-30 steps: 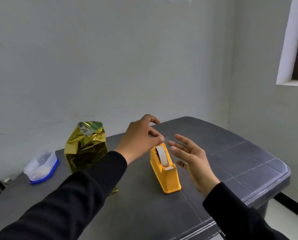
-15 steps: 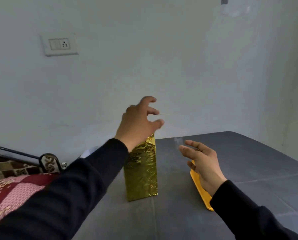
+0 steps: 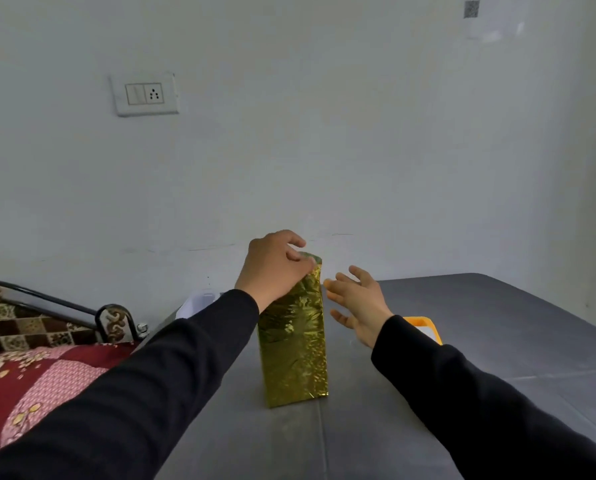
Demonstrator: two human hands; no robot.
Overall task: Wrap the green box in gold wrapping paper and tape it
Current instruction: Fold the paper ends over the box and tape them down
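Note:
The box wrapped in gold paper stands upright on the grey table; none of its green shows. My left hand rests on its top left edge, fingers curled over the loose gold paper there. My right hand hovers just right of the box's upper part, fingers spread, holding nothing and not touching it. The yellow tape dispenser lies behind my right forearm, mostly hidden.
A clear plastic container peeks out behind my left sleeve. A bed with a patterned red and pink blanket and a metal rail lies to the left. A wall socket is on the wall.
My left hand has come down from above the box onto its top and closed on the paper. My right hand has moved up and closer to the box. The view has shifted slightly left.

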